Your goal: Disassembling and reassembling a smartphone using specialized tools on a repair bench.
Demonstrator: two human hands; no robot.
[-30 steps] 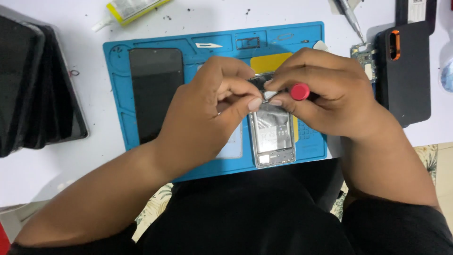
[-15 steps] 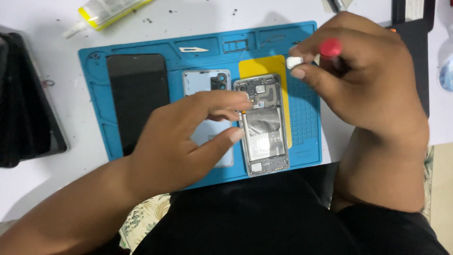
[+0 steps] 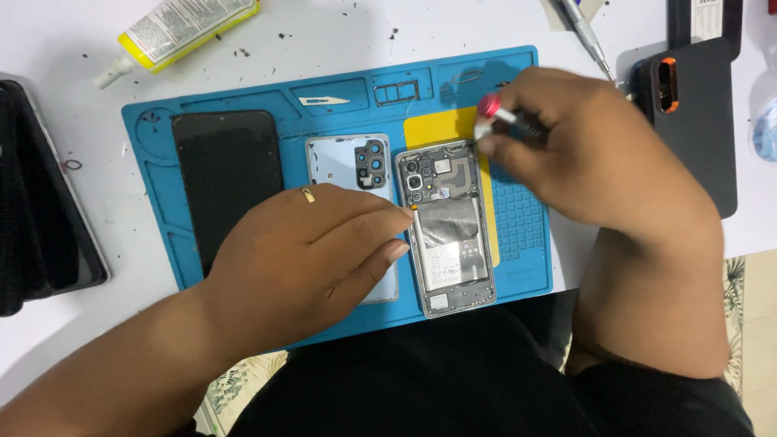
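An opened phone [image 3: 447,226] with its insides showing lies on the blue work mat [image 3: 154,162]. My left hand [image 3: 303,259] rests beside it, fingertips touching its left edge, and covers the lower part of the light blue back cover [image 3: 352,162]. My right hand [image 3: 591,162] hovers over the mat's right side, shut on a small screwdriver with a red cap [image 3: 490,106]. A yellow card [image 3: 437,129] lies under the phone's upper right.
A black screen panel [image 3: 227,174] lies on the mat's left. A glue tube [image 3: 182,28] sits at the top left, dark devices [image 3: 40,210] at the left edge, a black phone case [image 3: 696,121] and a metal tool [image 3: 587,36] at the right.
My right hand has drawn the screwdriver away from the phone, up and to the right. My left hand has slid off the phone to its left edge, uncovering it.
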